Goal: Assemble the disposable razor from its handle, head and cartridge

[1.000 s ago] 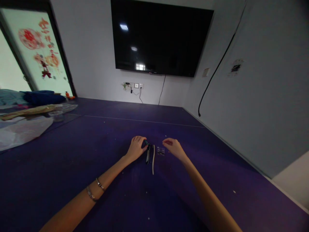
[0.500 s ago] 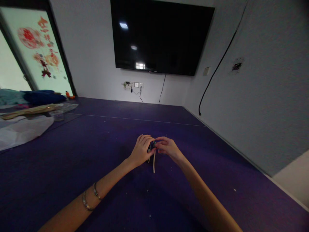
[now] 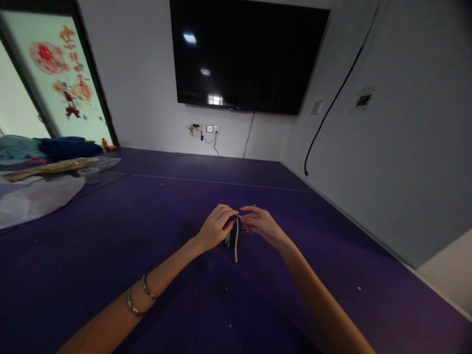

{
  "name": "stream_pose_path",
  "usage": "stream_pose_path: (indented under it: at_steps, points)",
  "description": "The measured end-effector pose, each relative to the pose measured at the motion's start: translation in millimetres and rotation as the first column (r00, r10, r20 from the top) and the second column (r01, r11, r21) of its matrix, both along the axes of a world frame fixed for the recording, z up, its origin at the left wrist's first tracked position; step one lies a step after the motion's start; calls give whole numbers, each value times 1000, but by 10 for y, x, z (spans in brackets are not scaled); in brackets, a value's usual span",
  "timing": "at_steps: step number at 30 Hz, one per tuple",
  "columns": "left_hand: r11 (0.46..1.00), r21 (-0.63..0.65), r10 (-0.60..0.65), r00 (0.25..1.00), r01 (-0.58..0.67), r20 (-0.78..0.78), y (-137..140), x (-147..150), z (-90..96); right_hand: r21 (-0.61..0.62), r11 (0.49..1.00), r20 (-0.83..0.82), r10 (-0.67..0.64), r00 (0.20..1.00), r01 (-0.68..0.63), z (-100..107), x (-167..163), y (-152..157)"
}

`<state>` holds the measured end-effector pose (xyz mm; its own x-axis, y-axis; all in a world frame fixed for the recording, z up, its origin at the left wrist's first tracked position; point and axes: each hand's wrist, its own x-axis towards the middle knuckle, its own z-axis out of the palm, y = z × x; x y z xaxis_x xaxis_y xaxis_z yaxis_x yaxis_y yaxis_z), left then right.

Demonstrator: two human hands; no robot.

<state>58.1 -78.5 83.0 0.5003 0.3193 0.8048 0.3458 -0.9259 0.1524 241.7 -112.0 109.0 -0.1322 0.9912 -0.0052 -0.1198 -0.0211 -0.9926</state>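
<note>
Together, left hand (image 3: 217, 228), right hand (image 3: 262, 226), green piece (image 3: 239, 217)

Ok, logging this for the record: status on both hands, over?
Left hand at small greenish piece, grip partly hidden. Right hand close beside it, contact unclear. Pale strip shows below, between them. Hands partly block the piece.

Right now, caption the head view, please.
Left hand and right hand, close together, by a small greenish piece and pale strip.
</note>
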Motion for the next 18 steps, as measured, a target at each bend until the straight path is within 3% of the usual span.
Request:
stream_pose_path:
  at_steps: [9, 13, 15, 18]
  points:
    - [995, 99, 4, 999, 1, -52, 50, -46, 4, -31, 997, -16, 69, 998, -69, 62, 42, -58]
    - [999, 48, -23, 998, 26, -53, 41, -50, 41, -31, 996, 45, 84, 995, -82, 77, 37, -60]
    - [999, -43, -21, 998, 19, -57, 40, -43, 69, 29, 999, 126, 41, 991, -45, 77, 55, -38]
    - [970, -242, -22, 994, -5, -106, 47, -35, 120, 291, 956, 354, -80, 932, -29, 64, 103, -3]
